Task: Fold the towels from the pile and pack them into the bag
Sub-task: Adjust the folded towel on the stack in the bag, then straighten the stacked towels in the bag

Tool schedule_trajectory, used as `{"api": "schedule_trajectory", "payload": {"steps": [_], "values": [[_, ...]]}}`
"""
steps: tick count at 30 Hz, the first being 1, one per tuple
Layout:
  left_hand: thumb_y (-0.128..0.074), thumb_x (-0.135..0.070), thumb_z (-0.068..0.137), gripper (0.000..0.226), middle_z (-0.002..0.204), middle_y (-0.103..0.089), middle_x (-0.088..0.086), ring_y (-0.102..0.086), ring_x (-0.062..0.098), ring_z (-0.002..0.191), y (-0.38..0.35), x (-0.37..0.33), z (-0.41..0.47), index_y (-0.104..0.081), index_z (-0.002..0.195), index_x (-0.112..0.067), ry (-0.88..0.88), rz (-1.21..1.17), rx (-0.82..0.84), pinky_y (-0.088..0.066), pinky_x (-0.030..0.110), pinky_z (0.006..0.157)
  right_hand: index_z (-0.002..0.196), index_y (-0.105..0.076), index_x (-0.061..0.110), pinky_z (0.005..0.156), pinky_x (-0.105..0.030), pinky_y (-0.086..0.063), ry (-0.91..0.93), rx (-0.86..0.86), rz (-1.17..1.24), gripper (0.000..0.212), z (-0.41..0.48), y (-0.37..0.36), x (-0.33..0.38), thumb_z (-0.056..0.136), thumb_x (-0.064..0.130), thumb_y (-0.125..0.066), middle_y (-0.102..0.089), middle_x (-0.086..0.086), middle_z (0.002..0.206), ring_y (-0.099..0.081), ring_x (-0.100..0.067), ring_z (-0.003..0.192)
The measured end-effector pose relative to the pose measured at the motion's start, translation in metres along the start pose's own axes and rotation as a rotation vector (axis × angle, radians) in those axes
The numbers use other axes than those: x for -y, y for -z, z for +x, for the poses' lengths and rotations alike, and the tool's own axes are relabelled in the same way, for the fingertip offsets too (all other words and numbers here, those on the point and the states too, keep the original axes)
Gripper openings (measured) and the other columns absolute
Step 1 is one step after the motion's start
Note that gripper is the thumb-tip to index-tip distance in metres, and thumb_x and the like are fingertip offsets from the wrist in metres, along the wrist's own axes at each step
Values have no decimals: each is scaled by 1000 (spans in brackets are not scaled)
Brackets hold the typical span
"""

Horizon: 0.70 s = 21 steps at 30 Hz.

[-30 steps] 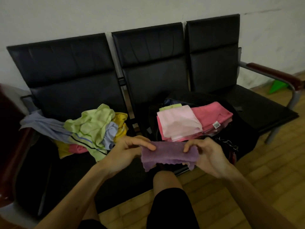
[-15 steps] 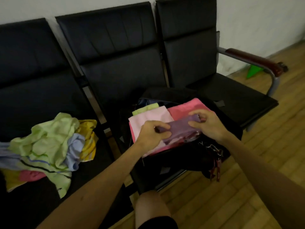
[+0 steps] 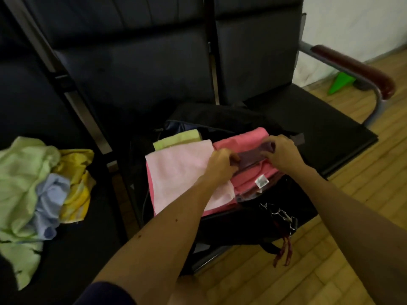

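Since the earlier frame the purple towel (image 3: 251,156) sits lower, on the coral towel (image 3: 242,138) inside the black bag (image 3: 220,115). Left hand (image 3: 220,160) and right hand (image 3: 283,151) each pinch one end in their grip. Packing is in hand; next likely calls for letting go, then reaching left to the pile (image 3: 28,172).

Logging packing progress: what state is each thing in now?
purple towel: folded, gripped at both ends.
left hand: grips the purple towel.
right hand: grips the purple towel.
bag: open, holding folded towels.
pile: crumpled, unfolded, on the seat.
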State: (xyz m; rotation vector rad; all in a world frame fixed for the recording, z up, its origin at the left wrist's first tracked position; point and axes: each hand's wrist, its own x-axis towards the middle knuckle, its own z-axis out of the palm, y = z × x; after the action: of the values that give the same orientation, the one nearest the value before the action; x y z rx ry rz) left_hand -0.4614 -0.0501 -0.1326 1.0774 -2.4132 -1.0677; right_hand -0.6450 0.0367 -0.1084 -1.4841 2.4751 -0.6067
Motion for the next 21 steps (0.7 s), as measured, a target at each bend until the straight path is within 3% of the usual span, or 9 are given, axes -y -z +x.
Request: {"api": "schedule_trajectory", "payload": {"steps": [6,10,13,15,18,21], "values": [[-69,-2,83,29,115,-71,12,-63,29,107,-9,3,-1,-73,111,-8,1,51,21,-47,36,96,119,-66,8,86,-43,-46,-19,4,-21,37,-4,-8,-3,83,10,-75,-57,-22,107,-58,-42,99],[-65,-9,86,35,122,-66,15,-59,34,112,9,-14,-7,-66,121,-8,-73,180,78,-46,38,92,138,-51,8,99,-45,-42,-67,44,21,60,-10,10,9,83,12,-75,-46,-24,133,-54,-44,114],[-64,-10,83,26,112,-66,16,-61,36,105,55,-37,-18,-71,108,-10,-157,227,-22,-48,37,86,147,-39,13,107,-47,-36,-52,-7,1,69,-24,38,40,86,18,-72,-35,-20,145,-46,-43,125],[-67,-12,83,24,110,-68,12,-63,30,105,97,-44,-33,-73,107,-12,-190,221,-142,-48,34,91,145,-41,16,107,-46,-37,22,-85,42,65,-40,51,71,87,15,-70,-38,-17,146,-45,-39,129],[-67,-16,87,19,101,-72,4,-68,19,92,162,-38,-82,-73,104,-14,-220,250,-292,-52,30,86,145,-39,18,98,-40,-48,159,-130,269,69,-78,54,131,84,8,-70,-51,-9,136,-56,-25,117],[-68,-20,86,16,87,-73,-3,-67,10,76,211,-18,-160,-73,100,-16,-231,277,-406,-55,28,76,147,-30,24,79,-26,-53,218,-50,556,79,-128,29,194,83,4,-71,-60,3,118,-64,-12,94]]}}
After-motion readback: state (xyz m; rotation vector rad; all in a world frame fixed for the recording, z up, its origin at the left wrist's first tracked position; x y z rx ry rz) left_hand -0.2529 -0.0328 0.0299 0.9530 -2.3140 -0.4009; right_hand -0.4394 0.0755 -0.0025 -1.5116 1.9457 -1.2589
